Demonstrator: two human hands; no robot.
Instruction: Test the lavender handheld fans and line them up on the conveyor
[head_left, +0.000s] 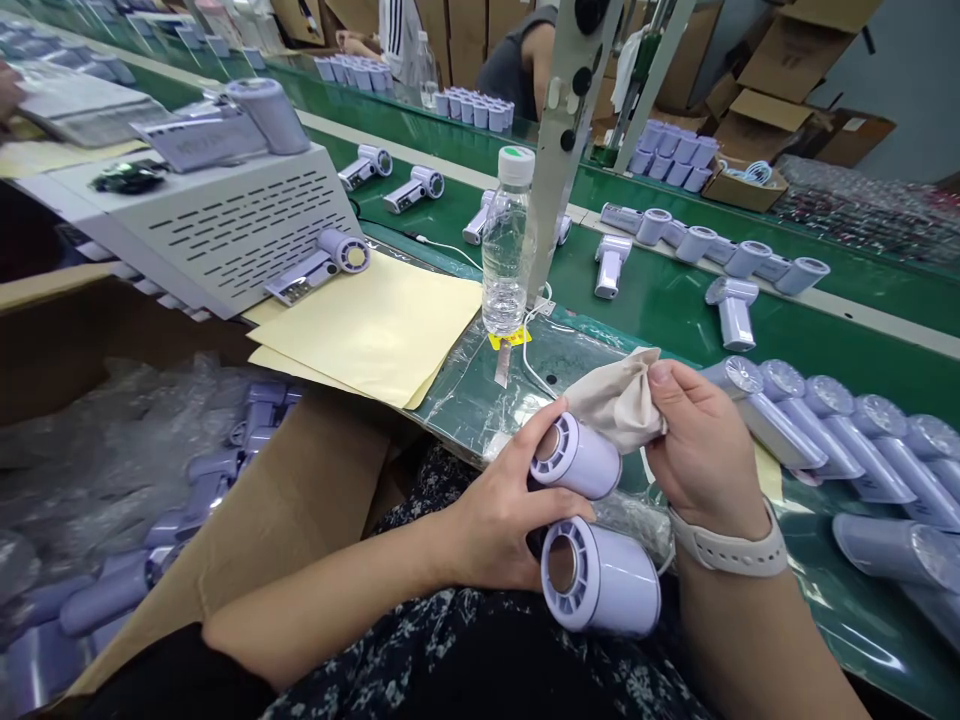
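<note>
My left hand (510,495) is wrapped round two lilac cylindrical device heads, a smaller upper one (589,462) and a larger lower one (626,580), above my lap. Both show ribbed round ends with a brownish centre. A whitish cloth (619,402) is pinched between the thumb and fingers of my right hand (701,440), just right of the upper device. The cloth hangs close to that device; whether they touch is unclear. A pale watch strap circles my right wrist.
A clear bottle (504,250) stands beside a metal post (562,140). Yellow sheets (367,325) lie left of it. Wrapped lilac devices (877,430) line the right side, and others rest on the green conveyor (660,290). An open carton (300,500) holds more. People sit across the line.
</note>
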